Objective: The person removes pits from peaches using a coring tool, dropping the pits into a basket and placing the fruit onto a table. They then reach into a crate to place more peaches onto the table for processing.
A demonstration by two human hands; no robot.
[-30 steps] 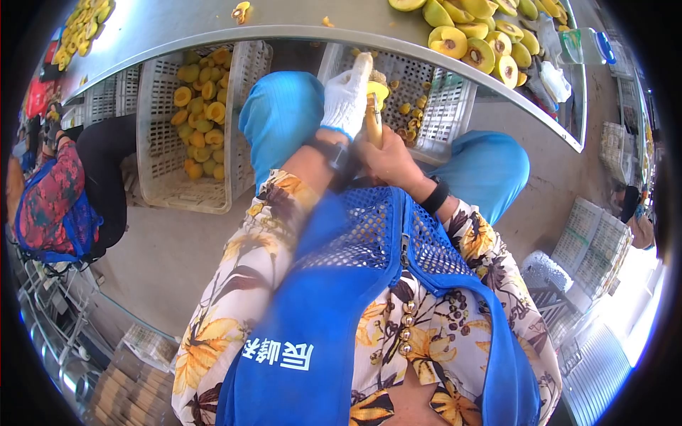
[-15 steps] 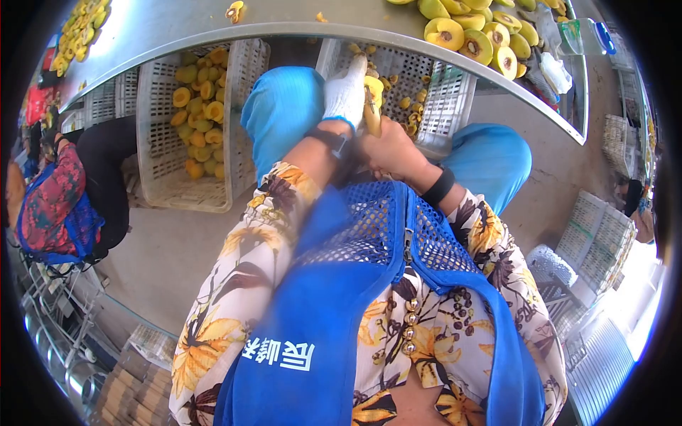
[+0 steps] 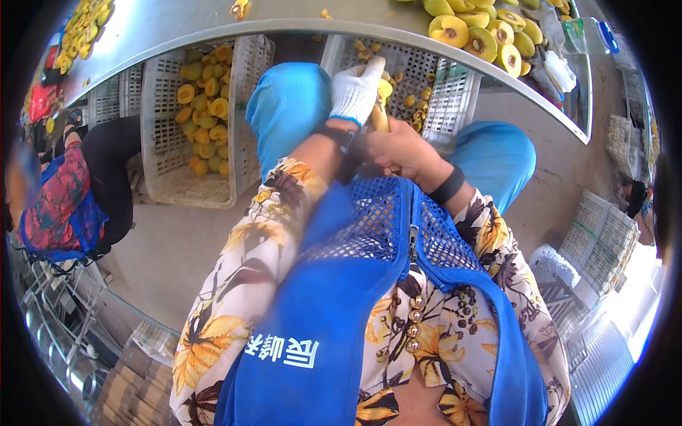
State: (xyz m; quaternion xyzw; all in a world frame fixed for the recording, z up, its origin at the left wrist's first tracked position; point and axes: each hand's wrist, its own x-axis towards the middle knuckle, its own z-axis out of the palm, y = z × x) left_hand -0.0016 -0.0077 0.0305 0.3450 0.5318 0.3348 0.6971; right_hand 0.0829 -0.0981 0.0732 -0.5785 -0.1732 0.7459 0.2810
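My left hand point(image 3: 355, 94), in a white knit glove, is closed around a yellow peach half point(image 3: 384, 90), of which only a part shows past the fingers. My bare right hand point(image 3: 403, 148) grips a pale wooden-handled tool point(image 3: 380, 118), its upper end against the fruit. What the tool's tip looks like is hidden. Both hands are between my knees, over a white plastic crate point(image 3: 465, 85) that holds scattered yellow pieces.
A metal table point(image 3: 284, 15) runs across the front, with cut peach halves point(image 3: 482, 44) at right. To the left, another crate point(image 3: 153, 142) holds many yellow halves. A clear bottle point(image 3: 588, 35) lies by the table's right end. A co-worker point(image 3: 64, 192) sits far left.
The whole view has shifted slightly. My gloved hand is turned a little and covers more of the peach half; my right hand stays on the tool.
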